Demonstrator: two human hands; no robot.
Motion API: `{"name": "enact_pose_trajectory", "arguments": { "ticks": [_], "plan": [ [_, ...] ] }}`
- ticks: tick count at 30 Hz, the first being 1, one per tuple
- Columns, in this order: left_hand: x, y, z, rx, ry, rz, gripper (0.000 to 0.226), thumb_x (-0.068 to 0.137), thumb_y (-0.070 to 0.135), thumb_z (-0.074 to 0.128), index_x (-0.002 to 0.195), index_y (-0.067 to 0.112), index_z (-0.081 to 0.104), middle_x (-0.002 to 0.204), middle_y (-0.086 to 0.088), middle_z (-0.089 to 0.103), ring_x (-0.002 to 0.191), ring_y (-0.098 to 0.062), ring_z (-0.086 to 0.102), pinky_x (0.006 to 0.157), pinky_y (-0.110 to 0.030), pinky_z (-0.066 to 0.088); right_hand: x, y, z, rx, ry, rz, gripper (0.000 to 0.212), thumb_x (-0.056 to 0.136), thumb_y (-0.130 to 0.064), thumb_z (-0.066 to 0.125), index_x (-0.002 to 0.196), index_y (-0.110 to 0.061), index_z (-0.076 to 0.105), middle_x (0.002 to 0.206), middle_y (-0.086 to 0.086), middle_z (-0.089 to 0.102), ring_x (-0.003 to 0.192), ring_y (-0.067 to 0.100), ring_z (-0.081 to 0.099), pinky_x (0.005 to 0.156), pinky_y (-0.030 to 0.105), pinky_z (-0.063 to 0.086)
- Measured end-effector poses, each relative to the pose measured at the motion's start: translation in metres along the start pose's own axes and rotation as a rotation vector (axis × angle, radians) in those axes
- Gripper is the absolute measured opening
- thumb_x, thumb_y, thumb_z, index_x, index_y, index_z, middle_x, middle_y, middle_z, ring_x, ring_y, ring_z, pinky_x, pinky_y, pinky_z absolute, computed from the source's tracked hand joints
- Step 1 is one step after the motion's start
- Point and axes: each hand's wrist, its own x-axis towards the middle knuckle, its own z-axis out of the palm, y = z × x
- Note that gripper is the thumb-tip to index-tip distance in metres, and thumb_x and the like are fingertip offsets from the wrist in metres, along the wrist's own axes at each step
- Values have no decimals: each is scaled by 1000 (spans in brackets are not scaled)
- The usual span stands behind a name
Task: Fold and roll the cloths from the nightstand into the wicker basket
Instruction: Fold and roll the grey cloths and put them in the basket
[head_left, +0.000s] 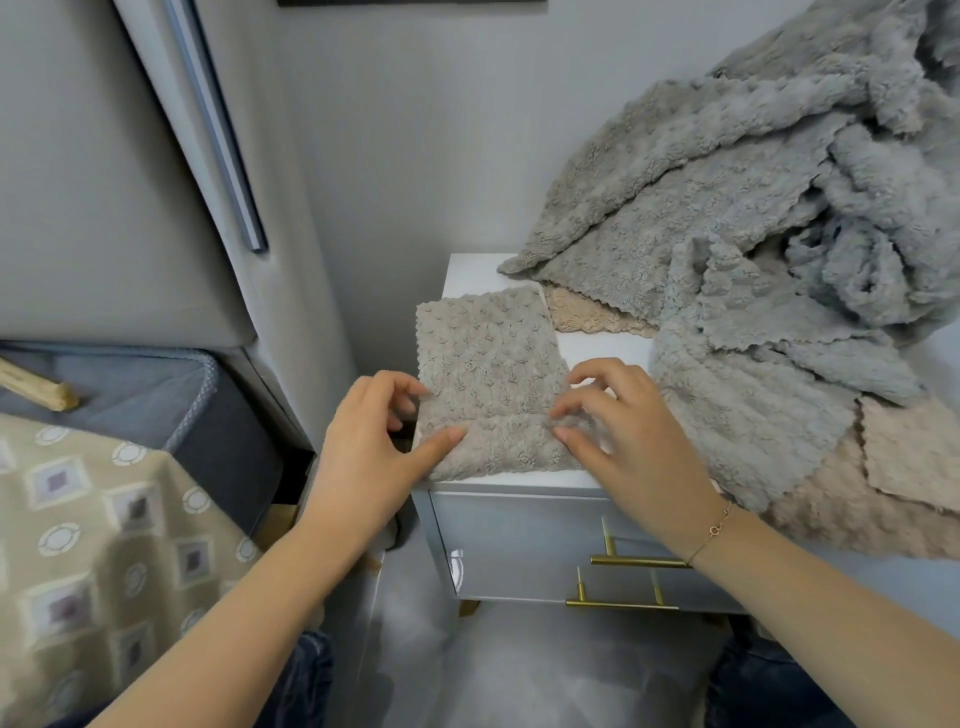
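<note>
Beige cloth (488, 384) on nightstand (602, 345) — left hand (374, 447), right hand (623, 431) pinching rolled edge

So the taupe cloth (488, 358) is a nubby, bumpy-textured square lying flat on the white nightstand (470, 270), with its near edge rolled up into a low tube at the front lip. The rest of the cloths (769, 249), grey and beige, sit in a rumpled heap to its right.

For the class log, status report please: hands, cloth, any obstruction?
Left hand and right hand pinch the beige cloth, near edge rolled. Cloth pile crowds the nightstand. Basket not in view.
</note>
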Motion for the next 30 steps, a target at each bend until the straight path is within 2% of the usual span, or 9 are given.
{"name": "enact_pose_trajectory", "arguments": {
  "ticks": [3, 7, 10, 14, 17, 20, 24, 27, 30],
  "plan": [
    [5, -7, -8, 98, -95, 229, 32, 83, 47, 67, 109, 30, 61, 108, 13, 52, 98, -3, 50, 89, -31, 45, -1, 7, 3, -44, -43, -97, 18, 90, -16, 62, 106, -16, 70, 118, -1, 58, 107, 16, 48, 90, 28, 40],
    [8, -16, -14, 271, -226, 447, 31, 93, 44, 46, 112, 33, 68, 120, 12, 56, 104, -12, 53, 86, -41, 48, -2, 12, 0, -67, -136, -184, 29, 96, -24, 49, 113, -13, 70, 114, -5, 63, 107, 17, 53, 87, 38, 47],
    [6, -23, -17, 249, -293, 407, 39, 96, 49, 38, 124, 38, 62, 128, 16, 53, 118, -8, 46, 98, -41, 44, -5, 13, -5, -7, -233, -121, 41, 97, -40, 45, 122, -15, 65, 120, -8, 60, 114, 12, 50, 95, 35, 45],
    [-2, -27, -21, 199, -404, 340, 61, 85, 73, 39, 137, 43, 47, 141, 24, 37, 133, 2, 28, 113, -31, 25, -9, 17, -11, -39, -367, -101, 73, 83, -70, 47, 137, -21, 53, 133, -14, 49, 124, 3, 39, 104, 23, 32],
    [-6, -26, -15, 272, -353, 395, 69, 75, 76, 53, 135, 41, 50, 139, 20, 40, 128, -3, 35, 105, -29, 29, -12, 17, -11, -47, -361, -109, 71, 81, -67, 53, 136, -21, 53, 132, -11, 49, 123, 5, 40, 104, 27, 36],
    [-11, -22, -9, 315, -231, 457, 55, 79, 65, 57, 122, 32, 64, 126, 11, 51, 111, -11, 45, 91, -29, 35, -14, 14, -11, -89, -276, -175, 59, 82, -58, 58, 123, -16, 63, 120, -5, 54, 114, 12, 47, 95, 29, 44],
    [-18, -14, -7, 346, -163, 505, 42, 84, 50, 51, 113, 27, 70, 105, 11, 56, 89, -11, 45, 74, -34, 46, -17, 9, -11, -162, -202, -274, 46, 83, -49, 58, 108, -12, 70, 109, -2, 59, 102, 16, 51, 85, 27, 44],
    [-18, -14, -12, 339, -192, 485, 40, 86, 51, 48, 112, 31, 71, 100, 16, 60, 85, -8, 47, 72, -32, 48, -15, 11, -12, -140, -186, -266, 38, 82, -46, 58, 100, -16, 72, 99, -6, 62, 95, 12, 49, 81, 24, 39],
    [-18, -11, -16, 235, -215, 358, 39, 83, 61, 47, 101, 36, 72, 95, 22, 61, 85, -6, 46, 78, -22, 41, -11, 12, -14, 23, -209, -121, 40, 80, -55, 59, 90, -19, 74, 89, -13, 61, 88, 9, 46, 80, 20, 36]
  ]
}}
